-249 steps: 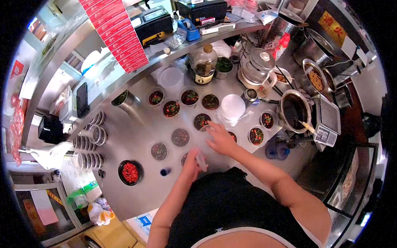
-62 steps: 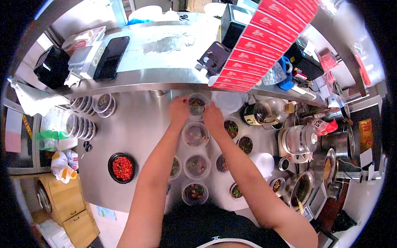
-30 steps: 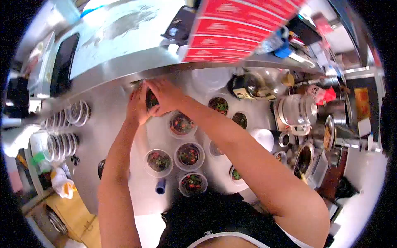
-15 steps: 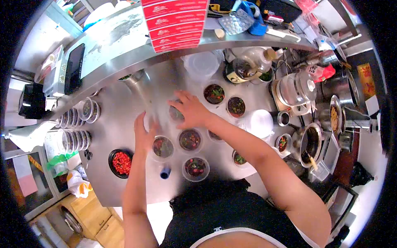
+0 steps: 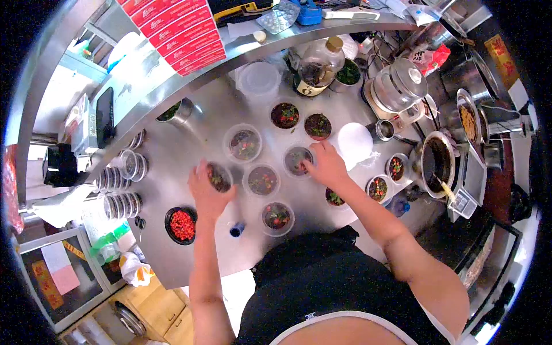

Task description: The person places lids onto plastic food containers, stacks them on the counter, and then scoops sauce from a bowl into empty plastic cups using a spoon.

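Note:
My left hand [image 5: 210, 190] curves over a round plastic tub [image 5: 219, 177], thumb on one side of the rim and fingers on the other. Dark food with green bits shows inside it. My right hand [image 5: 329, 164] reaches the right edge of another tub [image 5: 297, 161], its thumb and fingers apart at the rim. Between the hands stands a hazy, lidded tub [image 5: 261, 180] of dark food with red bits. Similar tubs sit behind it [image 5: 242, 144] and nearer my body [image 5: 278, 218]. Two tubs with dark, leafy contents, one [image 5: 284, 115] and another [image 5: 317, 126], stand farther back.
A black bowl of chopped red chilli [image 5: 181, 225] and a blue cylindrical object [image 5: 236, 230] lie left of centre. Stacked filled tubs [image 5: 121, 205] line the left edge. White lids [image 5: 355, 145], a glass kettle [image 5: 399, 86] and a pot of dark liquid [image 5: 435, 164] are at right.
My right hand has left the back tub and moved right and nearer to another tub. My left hand, blurred before, now rests round the left tub. The camera view has shifted and turned.

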